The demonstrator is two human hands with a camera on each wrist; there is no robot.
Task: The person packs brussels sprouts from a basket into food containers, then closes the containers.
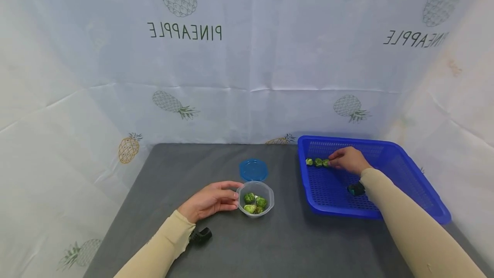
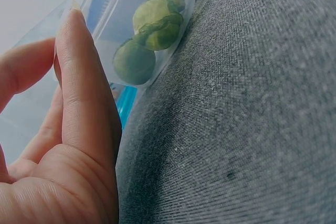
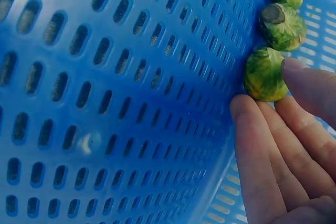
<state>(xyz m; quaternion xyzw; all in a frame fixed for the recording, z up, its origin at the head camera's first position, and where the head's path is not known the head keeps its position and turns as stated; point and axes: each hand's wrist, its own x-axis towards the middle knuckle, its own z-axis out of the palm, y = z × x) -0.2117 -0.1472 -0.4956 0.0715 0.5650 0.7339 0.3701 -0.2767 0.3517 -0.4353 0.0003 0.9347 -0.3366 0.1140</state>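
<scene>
My left hand point(image 1: 212, 200) lies at the left side of a clear plastic bowl point(image 1: 270, 200), its fingertips and thumb at the rim. Several green Brussels sprouts point(image 1: 249, 197) sit inside the bowl, some showing through its wall in the left wrist view. Over in a blue perforated basket point(image 1: 335, 207), my right hand point(image 1: 349, 161) pinches a Brussels sprout point(image 3: 264, 74) between thumb and fingers. Two more sprouts point(image 3: 282, 27) line up beyond it along the basket's side, close to one another.
A round blue lid point(image 1: 253, 170) lies on the grey table point(image 1: 185, 162) just behind the bowl. The basket takes up the table's right side. A white curtain point(image 1: 285, 63) printed with pineapples hangs behind and at both sides.
</scene>
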